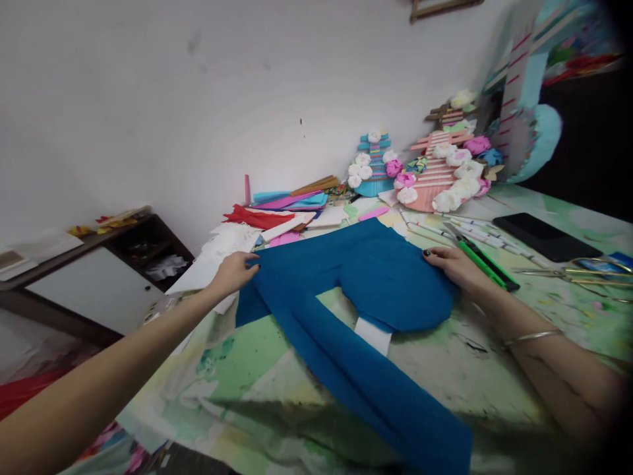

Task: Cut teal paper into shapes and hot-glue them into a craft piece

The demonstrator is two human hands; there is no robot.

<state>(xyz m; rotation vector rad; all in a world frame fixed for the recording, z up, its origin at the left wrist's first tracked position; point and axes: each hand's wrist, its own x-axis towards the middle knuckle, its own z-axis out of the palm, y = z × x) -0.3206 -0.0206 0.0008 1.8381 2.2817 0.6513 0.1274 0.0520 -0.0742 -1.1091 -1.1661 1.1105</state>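
A blue sheet that looks like crepe paper (380,284) spreads across the table, cut so that one rounded part lies at the right. From it a long folded strip runs down over the table's near edge. My left hand (237,270) pinches the sheet's upper left edge between thumb and fingers. At the rounded part's right edge, my right hand (457,267) has its thumb on top and its other fingers partly hidden, gripping the paper. A white piece of paper (373,335) shows from beneath the blue one. Close beside my right hand lies a green cutter knife (482,260).
Golden scissors (573,272), a black phone (546,236) and several white pens (494,237) lie at the right. Flower-covered instrument-shaped crafts (440,175) stand by the wall. Coloured paper (291,198) is piled at the back; a low cabinet (93,284) stands left.
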